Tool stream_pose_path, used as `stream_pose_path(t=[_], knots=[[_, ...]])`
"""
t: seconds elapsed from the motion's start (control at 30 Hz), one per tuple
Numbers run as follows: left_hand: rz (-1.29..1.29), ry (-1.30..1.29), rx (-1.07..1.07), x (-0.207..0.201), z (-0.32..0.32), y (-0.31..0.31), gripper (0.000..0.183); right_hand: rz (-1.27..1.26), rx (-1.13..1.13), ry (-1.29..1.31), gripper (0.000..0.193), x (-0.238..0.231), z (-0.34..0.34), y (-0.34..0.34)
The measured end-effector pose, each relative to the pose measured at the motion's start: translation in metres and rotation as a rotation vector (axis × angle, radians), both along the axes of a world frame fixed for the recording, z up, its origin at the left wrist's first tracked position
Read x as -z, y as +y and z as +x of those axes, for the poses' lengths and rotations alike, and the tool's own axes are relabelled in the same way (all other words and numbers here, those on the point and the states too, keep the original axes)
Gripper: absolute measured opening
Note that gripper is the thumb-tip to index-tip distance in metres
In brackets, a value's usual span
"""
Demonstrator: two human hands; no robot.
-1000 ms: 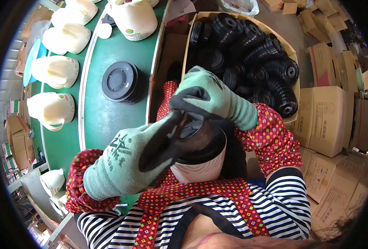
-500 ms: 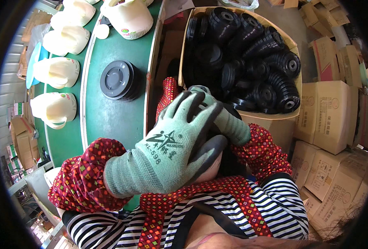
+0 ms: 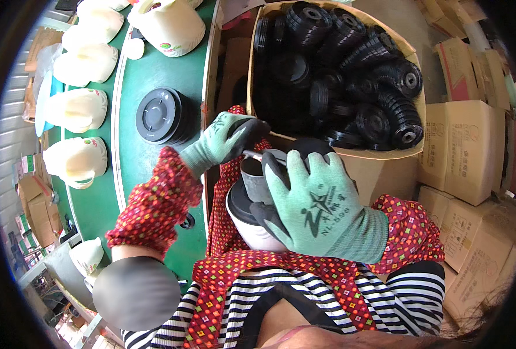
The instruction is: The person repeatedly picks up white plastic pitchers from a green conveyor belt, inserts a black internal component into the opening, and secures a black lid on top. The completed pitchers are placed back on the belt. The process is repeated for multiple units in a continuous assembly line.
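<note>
A pale jug body (image 3: 256, 235) with a black collar (image 3: 240, 200) rests upright against my lap. On top of the collar stands a grey cylindrical piece (image 3: 253, 181) with a thin bar across its upper rim. My right hand (image 3: 322, 212), in a green glove with dark fingertips, is wrapped round the right side of that cylinder, thumb below. My left hand (image 3: 230, 139), gloved alike, is closed just above and left of the bar; whatever its fingers hold is hidden. A dark rounded thing (image 3: 311, 148) shows partly behind my right fingers.
The green bench (image 3: 176, 70) at left bears a stack of black discs (image 3: 163, 115) and several cream jugs (image 3: 83, 110). Ahead, a large carton (image 3: 351, 152) is full of stacked black discs (image 3: 374, 125). Closed cardboard boxes (image 3: 461, 148) stand at right.
My left hand has moved off the front of the work, up and left. My right hand, mostly hidden before, now lies over the grey cylinder. The jug's collar has come into sight.
</note>
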State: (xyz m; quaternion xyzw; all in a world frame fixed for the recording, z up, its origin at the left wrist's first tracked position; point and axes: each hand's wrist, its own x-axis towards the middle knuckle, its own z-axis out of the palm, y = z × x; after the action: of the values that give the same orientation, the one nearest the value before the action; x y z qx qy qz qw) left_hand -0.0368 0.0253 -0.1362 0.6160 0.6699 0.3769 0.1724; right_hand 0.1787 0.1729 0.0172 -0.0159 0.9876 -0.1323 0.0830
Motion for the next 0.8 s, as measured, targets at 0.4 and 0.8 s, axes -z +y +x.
stream_pose_path(t=[0.4,0.8], knots=[[-0.364,-0.489,-0.287,-0.067,0.0,-0.078,0.027,-0.206,-0.148,0.385,0.074,0.012,0.026,0.009],[-0.494,-0.039,-1.23,0.039,0.09,-0.309,0.033,-0.881,0.148,0.509,0.045,0.09,0.026,-0.026]])
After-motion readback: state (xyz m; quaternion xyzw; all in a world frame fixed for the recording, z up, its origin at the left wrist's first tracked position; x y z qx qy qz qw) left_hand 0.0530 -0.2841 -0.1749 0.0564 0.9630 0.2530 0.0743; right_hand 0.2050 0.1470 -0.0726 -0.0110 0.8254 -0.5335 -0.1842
